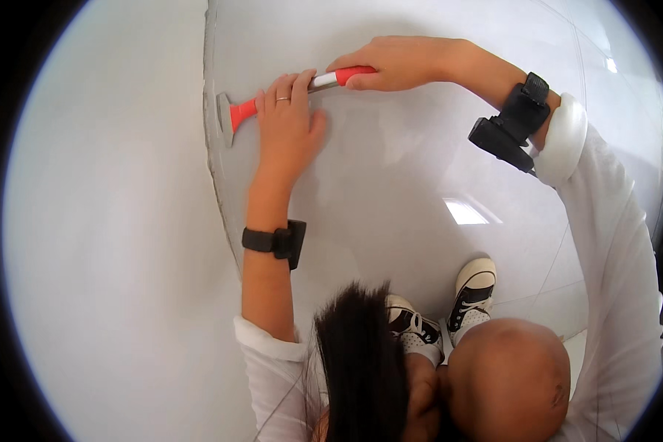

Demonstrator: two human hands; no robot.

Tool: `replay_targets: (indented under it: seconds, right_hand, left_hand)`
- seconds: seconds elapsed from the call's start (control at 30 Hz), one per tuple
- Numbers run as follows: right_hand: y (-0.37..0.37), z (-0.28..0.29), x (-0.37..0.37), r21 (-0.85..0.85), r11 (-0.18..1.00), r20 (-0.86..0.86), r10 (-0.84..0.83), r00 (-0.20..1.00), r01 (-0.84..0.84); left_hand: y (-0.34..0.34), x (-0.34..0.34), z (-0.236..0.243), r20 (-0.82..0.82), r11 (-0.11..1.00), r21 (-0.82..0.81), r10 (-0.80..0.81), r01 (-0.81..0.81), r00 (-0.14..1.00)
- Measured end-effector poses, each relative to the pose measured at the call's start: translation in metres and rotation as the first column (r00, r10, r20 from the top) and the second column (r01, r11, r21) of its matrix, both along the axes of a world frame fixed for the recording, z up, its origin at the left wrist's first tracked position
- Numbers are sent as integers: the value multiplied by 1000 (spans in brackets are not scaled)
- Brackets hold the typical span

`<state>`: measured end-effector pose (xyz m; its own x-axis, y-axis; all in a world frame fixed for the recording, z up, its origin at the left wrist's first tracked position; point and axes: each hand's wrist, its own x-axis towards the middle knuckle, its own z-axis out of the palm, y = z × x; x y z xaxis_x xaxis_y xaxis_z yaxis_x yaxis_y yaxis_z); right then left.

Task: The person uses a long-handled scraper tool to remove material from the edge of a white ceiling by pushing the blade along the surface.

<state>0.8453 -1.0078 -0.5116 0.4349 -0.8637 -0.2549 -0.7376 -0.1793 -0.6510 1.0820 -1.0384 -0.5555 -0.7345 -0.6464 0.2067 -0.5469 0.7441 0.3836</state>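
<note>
A scraper with a red neck, a pale metal shaft and a red grip lies low over the floor, nearly level across the view. Its wide grey blade is close to the seam where wall and floor meet. My left hand, with a ring on one finger, lies over the shaft behind the neck; its fingers curl across it and the thumb stands apart. At the other end, my right hand is closed round the red grip, covering most of it.
A white wall rises on the left, with a rough, dirty seam along its foot. Shiny grey tiles make up the floor. My sneakers and bent knee are at the lower middle. Black straps sit on both forearms.
</note>
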Motion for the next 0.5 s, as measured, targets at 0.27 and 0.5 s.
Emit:
replay_targets:
  seconds: [0.27, 0.5]
  right_hand:
    - [8, 2, -7, 36, 999, 10, -2, 1000, 2]
    - [3, 5, 14, 44, 999, -1, -7, 1000, 7]
  left_hand:
    - [0, -5, 3, 39, 994, -99, 46, -42, 998]
    - [-13, 4, -1, 30, 994, -66, 86, -83, 996]
